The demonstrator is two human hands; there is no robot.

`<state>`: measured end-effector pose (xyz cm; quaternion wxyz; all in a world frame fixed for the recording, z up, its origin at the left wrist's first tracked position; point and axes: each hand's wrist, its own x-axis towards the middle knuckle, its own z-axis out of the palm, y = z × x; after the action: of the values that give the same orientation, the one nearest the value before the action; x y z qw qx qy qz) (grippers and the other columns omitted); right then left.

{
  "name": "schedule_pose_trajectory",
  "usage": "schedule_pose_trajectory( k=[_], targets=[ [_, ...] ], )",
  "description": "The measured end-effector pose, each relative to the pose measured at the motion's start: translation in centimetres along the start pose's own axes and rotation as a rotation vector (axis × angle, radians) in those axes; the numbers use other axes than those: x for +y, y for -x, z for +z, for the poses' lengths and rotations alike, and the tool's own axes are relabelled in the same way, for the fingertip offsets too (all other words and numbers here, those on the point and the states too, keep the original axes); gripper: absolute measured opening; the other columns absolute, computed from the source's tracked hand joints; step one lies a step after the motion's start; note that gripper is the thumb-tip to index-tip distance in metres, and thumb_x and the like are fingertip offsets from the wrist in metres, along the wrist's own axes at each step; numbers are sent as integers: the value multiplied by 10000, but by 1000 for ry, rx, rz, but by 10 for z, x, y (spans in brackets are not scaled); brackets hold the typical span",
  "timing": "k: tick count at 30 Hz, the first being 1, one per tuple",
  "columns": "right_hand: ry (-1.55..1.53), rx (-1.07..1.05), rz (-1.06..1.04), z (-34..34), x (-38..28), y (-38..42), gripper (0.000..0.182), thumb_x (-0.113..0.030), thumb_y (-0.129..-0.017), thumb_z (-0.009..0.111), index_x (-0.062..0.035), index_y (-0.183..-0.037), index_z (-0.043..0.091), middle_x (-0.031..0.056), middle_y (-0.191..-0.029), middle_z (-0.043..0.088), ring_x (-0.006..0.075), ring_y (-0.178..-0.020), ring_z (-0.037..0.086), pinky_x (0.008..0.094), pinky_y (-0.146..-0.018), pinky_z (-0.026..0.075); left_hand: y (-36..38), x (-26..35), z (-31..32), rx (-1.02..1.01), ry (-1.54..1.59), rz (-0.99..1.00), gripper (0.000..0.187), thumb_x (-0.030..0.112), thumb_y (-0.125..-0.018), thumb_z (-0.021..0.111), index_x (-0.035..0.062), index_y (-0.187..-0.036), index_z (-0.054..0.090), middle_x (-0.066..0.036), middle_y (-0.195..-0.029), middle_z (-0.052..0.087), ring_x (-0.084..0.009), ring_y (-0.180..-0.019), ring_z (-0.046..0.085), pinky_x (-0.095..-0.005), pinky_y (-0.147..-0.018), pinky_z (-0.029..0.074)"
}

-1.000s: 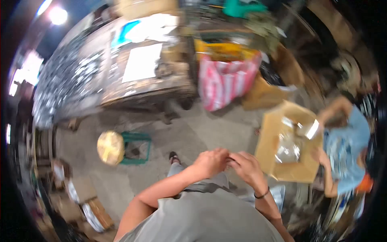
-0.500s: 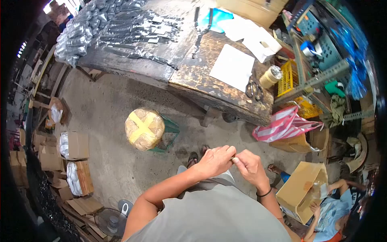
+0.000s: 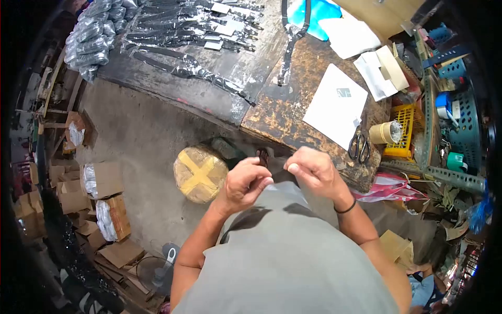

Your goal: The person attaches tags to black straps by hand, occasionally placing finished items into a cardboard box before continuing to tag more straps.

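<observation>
My left hand (image 3: 243, 184) is in front of my shirt, with its thumb and curled fingers pressed together. My right hand (image 3: 314, 174) is a short way to the right, also closed in a pinch. Whatever either one may hold is too small or hidden to make out. The two are apart, short of the worn wooden table (image 3: 272, 121). On its near right corner lie black-handled scissors (image 3: 360, 146), closest to my right hand. A white sheet (image 3: 334, 107) with a dark printed mark lies beside them, and a tan cylindrical container (image 3: 380, 133) rests to their right.
Plastic-wrapped black straps (image 3: 188, 68) and bundled clear packets (image 3: 94, 39) cover the table's far left. A round stool seat with a yellow tape cross (image 3: 201, 174) stands left of me. Cardboard boxes (image 3: 107, 179) line the left; metal shelving (image 3: 455, 180) stands right. Another person (image 3: 422, 288) is at lower right.
My hands, which were touching, have drawn apart. I have come closer to the table, and the view has shifted. The co-worker and their box now show only in part.
</observation>
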<state>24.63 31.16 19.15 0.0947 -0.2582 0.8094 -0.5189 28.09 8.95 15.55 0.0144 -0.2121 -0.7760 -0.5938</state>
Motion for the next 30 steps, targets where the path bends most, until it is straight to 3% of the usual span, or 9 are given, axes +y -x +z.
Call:
schedule_pose_trajectory(
  k=[4, 8, 9, 16, 21, 24, 26, 28, 30],
  targets=[
    [-92, -4, 27, -18, 10, -32, 124, -113, -885, 607, 0, -869, 658, 96, -784, 623, 216, -723, 591, 309, -644, 461, -25, -9, -13, 13, 48, -25, 79, 22, -790, 705, 44, -828, 640, -23, -616, 533, -151, -514, 479, -400, -929, 466],
    [-190, 49, 73, -23, 32, -44, 114, -111, -871, 632, -2, -883, 664, 97, -819, 640, 206, -750, 599, 311, -666, 472, -49, -13, -36, -50, 63, -269, 52, -13, -829, 641, 15, -871, 630, -24, -728, 582, -87, -613, 504, -253, -693, 470],
    [-222, 94, 101, -21, 36, -44, 151, -145, -877, 628, 3, -891, 657, 98, -830, 641, 198, -756, 600, 303, -668, 468, -60, -16, -41, -34, 61, -227, 33, -17, -846, 620, 4, -871, 625, -18, -735, 574, -68, -618, 485, -208, -562, 382],
    [-198, 447, 737, 8, 76, -55, 203, -205, -892, 606, -7, -847, 621, 102, -759, 606, 183, -704, 577, 315, -644, 458, -138, -95, -97, 50, -200, -241, 61, 58, -870, 636, 2, -855, 616, -29, -720, 580, -97, -591, 504, -248, -547, 426],
    [153, 912, 606, 68, 119, -88, 219, -204, -902, 595, -5, -817, 564, 97, -634, 528, 224, -562, 501, 338, -573, 434, -195, -173, -135, -213, -109, -260, 77, 104, -939, 579, 30, -919, 585, 55, -718, 491, -33, -641, 410, -195, -563, 341],
    [-206, 1113, 935, 110, 144, -102, 210, -201, -887, 605, -5, -823, 563, 124, -697, 548, 272, -629, 524, 355, -622, 445, -216, -211, -148, -391, 71, -395, 78, 104, -953, 550, 29, -934, 562, 48, -763, 495, -35, -699, 427, -193, -616, 356],
    [-9, 1017, 1100, 120, 139, -115, 213, -203, -876, 616, -6, -806, 572, 138, -770, 559, 277, -717, 553, 359, -674, 451, -225, -229, -151, -518, 77, -399, 86, 110, -950, 556, 30, -920, 563, 46, -761, 504, -36, -692, 440, -197, -610, 366],
    [267, 1053, 863, 144, 153, -115, 257, -213, -887, 620, -9, -745, 556, 80, -787, 551, 192, -726, 532, 314, -662, 437, -227, -238, -149, -564, 177, -413, 92, 118, -947, 565, 35, -905, 564, 43, -758, 514, -39, -682, 456, -200, -603, 376],
    [413, 1097, 821, 153, 165, -113, 178, -178, -859, 634, -16, -792, 604, 126, -805, 566, 272, -775, 570, 356, -703, 455, -223, -252, -145, -498, 238, -369, 68, 102, -930, 571, 48, -889, 569, 45, -723, 519, -26, -620, 447, -191, -547, 357]
  ],
)
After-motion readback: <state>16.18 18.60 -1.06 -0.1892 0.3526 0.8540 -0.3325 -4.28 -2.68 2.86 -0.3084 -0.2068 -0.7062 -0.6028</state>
